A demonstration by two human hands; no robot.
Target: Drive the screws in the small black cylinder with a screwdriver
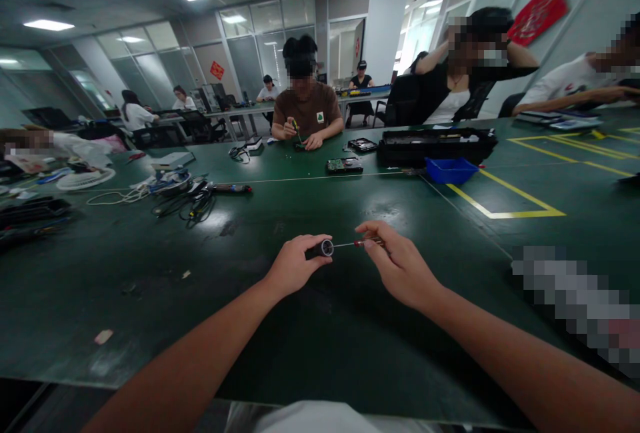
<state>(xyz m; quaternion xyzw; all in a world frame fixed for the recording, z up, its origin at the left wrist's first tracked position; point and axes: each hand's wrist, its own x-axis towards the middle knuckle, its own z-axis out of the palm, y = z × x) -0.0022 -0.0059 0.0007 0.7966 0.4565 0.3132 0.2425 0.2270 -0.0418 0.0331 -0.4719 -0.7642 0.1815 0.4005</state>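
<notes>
My left hand (295,261) is closed around a short black cylindrical handle (324,248) with a round metal end. My right hand (397,263) pinches a thin screwdriver bit (356,244) with a reddish collar, its metal tip pointing at the handle's end. Both hands hover over the dark green table (320,326), close together at the middle.
A person in a brown shirt (307,113) works opposite, with circuit boards (345,165) nearby. A blue bin (451,170) and a long black case (435,145) stand at right; cables and tools (190,193) lie at left. Yellow tape lines (505,210) mark the table. Other people sit around.
</notes>
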